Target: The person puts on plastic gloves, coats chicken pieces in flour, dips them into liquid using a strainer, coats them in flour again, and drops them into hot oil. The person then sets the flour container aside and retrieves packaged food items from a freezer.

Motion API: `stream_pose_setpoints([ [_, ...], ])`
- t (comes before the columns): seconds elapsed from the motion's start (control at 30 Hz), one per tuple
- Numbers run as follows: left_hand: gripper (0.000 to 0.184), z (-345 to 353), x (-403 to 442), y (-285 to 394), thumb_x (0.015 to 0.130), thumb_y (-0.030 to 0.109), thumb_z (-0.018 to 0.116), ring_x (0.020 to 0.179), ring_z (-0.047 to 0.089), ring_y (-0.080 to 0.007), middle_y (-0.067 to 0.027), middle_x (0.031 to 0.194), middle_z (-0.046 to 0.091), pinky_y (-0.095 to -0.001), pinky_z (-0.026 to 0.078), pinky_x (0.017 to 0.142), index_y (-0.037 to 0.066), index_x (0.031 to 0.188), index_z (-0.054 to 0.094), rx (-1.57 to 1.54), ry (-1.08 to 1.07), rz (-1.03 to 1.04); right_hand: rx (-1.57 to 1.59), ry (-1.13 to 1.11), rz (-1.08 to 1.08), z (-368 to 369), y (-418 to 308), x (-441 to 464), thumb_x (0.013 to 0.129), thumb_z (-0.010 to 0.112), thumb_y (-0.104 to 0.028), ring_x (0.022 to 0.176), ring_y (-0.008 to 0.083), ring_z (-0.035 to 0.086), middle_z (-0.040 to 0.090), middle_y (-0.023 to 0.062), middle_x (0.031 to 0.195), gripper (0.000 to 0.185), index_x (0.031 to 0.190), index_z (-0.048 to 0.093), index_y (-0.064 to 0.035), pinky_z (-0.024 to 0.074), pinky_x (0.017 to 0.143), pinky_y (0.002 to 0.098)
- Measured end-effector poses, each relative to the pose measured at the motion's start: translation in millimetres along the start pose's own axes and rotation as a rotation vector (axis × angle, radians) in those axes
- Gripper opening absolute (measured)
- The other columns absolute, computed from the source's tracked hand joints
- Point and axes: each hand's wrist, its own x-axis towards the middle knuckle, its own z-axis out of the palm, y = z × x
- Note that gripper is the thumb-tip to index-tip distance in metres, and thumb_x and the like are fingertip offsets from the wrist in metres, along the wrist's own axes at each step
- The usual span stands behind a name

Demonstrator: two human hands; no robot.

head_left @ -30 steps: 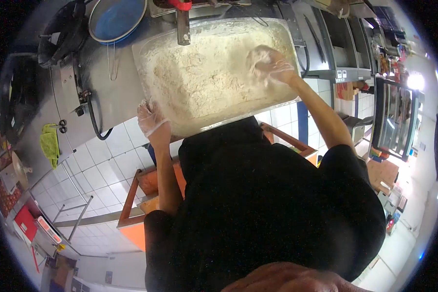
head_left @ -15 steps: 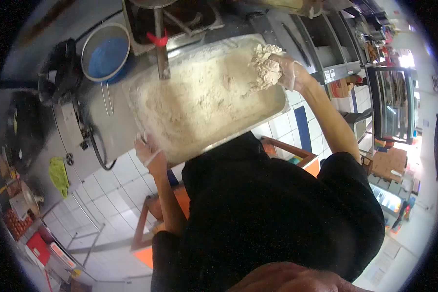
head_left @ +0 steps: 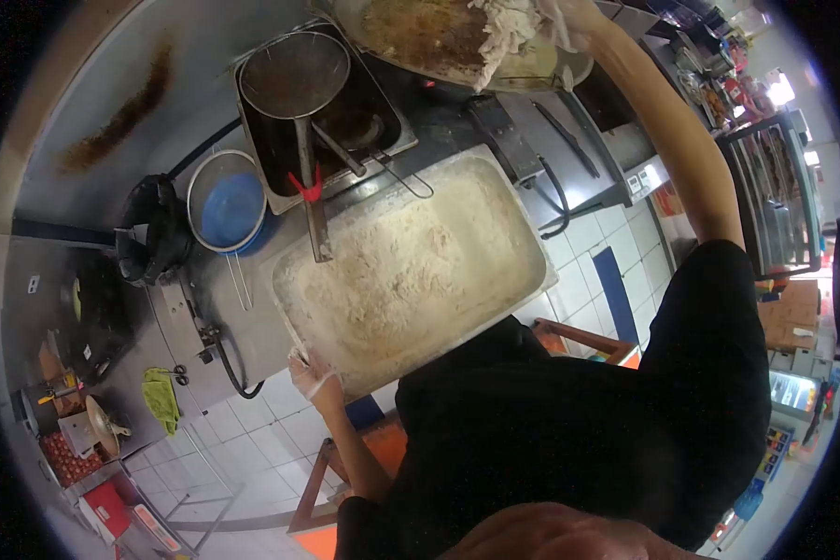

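My right hand, in a clear glove, is closed on a clump of flour-coated food, whose kind the coating hides. Both are over a wide pan of brownish oil at the top of the view. Below it lies a large metal tray with flour spread over its bottom, thicker on the left. At the tray's lower left corner, my gloved left hand grips the rim.
A round mesh strainer rests over a dark oil container, its handle reaching across the tray's edge. To the left are a sieve with a blue bowl, a green cloth and scissors. Tongs lie right.
My right hand has carried the floured clump up from the tray to over the pan. My left hand stays at the tray's corner. The camera view has shifted upward, showing more of the pan.
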Motion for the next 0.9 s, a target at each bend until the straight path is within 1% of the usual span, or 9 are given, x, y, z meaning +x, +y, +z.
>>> stream_pose_setpoints([
  [0.23, 0.017, -0.5, 0.1, 27.8, 0.103, 0.006, 0.059, 0.097, 0.062, -0.016, -0.0124, 0.107, 0.066, -0.0293, 0.053, 0.084, -0.005, 0.115, 0.059, -0.387, -0.055, -0.184, -0.834, -0.195, -0.113, -105.4, 116.5, 108.9, 0.099, 0.056, -0.014, 0.101, 0.0252, 0.07, 0.072, 0.0127, 0.114, 0.028, 0.122, 0.065, 0.0003, 0.0585, 0.089, 0.0376],
  [0.33, 0.015, 3.1, -0.3, 22.8, 0.103, 0.008, 0.06, 0.091, 0.061, -0.0139, -0.0098, 0.103, 0.066, -0.0278, 0.052, 0.081, -0.003, 0.113, 0.058, -0.36, -0.022, -0.15, -1.804, -0.36, -0.197, -82.4, 130.1, 121.2, 0.094, 0.063, -0.02, 0.107, 0.0228, 0.069, 0.069, 0.0093, 0.128, 0.036, 0.128, 0.068, -0.0106, 0.0556, 0.096, 0.0376],
  [0.37, 0.016, 3.2, -0.4, 16.8, 0.103, 0.008, 0.06, 0.091, 0.061, -0.0137, -0.0098, 0.103, 0.066, -0.0278, 0.052, 0.08, -0.003, 0.113, 0.058, -0.344, -0.03, -0.153, -1.982, -0.42, 0.026, -69.6, 130.3, 122.8, 0.093, 0.064, -0.022, 0.108, 0.0234, 0.069, 0.068, 0.0114, 0.13, 0.038, 0.128, 0.069, -0.0107, 0.0554, 0.095, 0.0381],
  [0.47, 0.018, 0.9, 0.2, 6.6, 0.103, 0.01, 0.061, 0.089, 0.059, -0.013, -0.0095, 0.102, 0.065, -0.0278, 0.052, 0.077, -0.004, 0.114, 0.058, -0.317, -0.044, -0.149, -1.895, -0.136, 0.151, -30.1, 96.3, 78.4, 0.087, 0.071, -0.019, 0.093, 0.028, 0.071, 0.073, 0.0161, 0.1, 0.028, 0.108, 0.074, -0.0011, 0.0553, 0.078, 0.0412],
  [0.6, 0.02, 1.4, -0.5, 30.7, 0.103, 0.012, 0.061, 0.088, 0.06, -0.0175, -0.011, 0.1, 0.065, -0.032, 0.052, 0.079, -0.006, 0.112, 0.058, -0.361, -0.015, -0.142, -2.239, -0.071, 0.371, -48.2, 90.4, 87.2, 0.09, 0.068, -0.022, 0.1, 0.027, 0.07, 0.072, 0.013, 0.111, 0.028, 0.111, 0.073, -0.0042, 0.0551, 0.082, 0.0404],
  [0.73, 0.03, -4.1, 3.7, 3.3, 0.101, 0.016, 0.06, 0.1, 0.065, -0.0357, -0.021, 0.111, 0.067, -0.0427, 0.051, 0.094, -0.007, 0.121, 0.059, 0.047, -0.051, 0.044, -2.031, 0.196, 0.108, -54.5, 74.2, 50.2, 0.091, 0.067, -0.021, 0.102, 0.027, 0.069, 0.071, 0.0124, 0.114, 0.028, 0.112, 0.073, -0.0049, 0.0551, 0.084, 0.04],
  [0.77, 0.043, -7.3, -1.5, -14.0, 0.097, 0.019, 0.06, 0.12, 0.057, -0.0469, -0.0277, 0.13, 0.061, -0.0497, 0.044, 0.107, -0.006, 0.132, 0.057, 0.355, -0.061, 0.101, -1.941, 0.227, 0.006, -45.4, 69.2, 34.4, 0.091, 0.066, -0.021, 0.102, 0.027, 0.069, 0.071, 0.0123, 0.114, 0.028, 0.113, 0.073, -0.005, 0.0551, 0.084, 0.0398],
  [0.83, 0.033, -0.3, -5.5, -5.7, 0.091, 0.016, 0.064, 0.113, 0.059, -0.0429, -0.0268, 0.121, 0.061, -0.0498, 0.047, 0.1, -0.003, 0.119, 0.062, 0.533, 0.166, 0.318, -1.754, 0.233, -0.131, -13.9, 61.7, -3.1, 0.092, 0.066, -0.021, 0.104, 0.0269, 0.069, 0.07, 0.012, 0.116, 0.028, 0.113, 0.073, -0.0054, 0.0551, 0.085, 0.0396],
  [0.9, 0.035, 4.9, 4.9, 37.2, 0.092, 0.018, 0.065, 0.122, 0.054, -0.0416, -0.0255, 0.131, 0.058, -0.0495, 0.044, 0.105, -0.001, 0.121, 0.062, 0.763, 0.178, 0.007, -1.616, 0.186, -0.157, 22.9, 53.5, -40.9, 0.092, 0.065, -0.021, 0.105, 0.0269, 0.068, 0.07, 0.0117, 0.117, 0.027, 0.114, 0.072, -0.0057, 0.0551, 0.086, 0.0394],
])
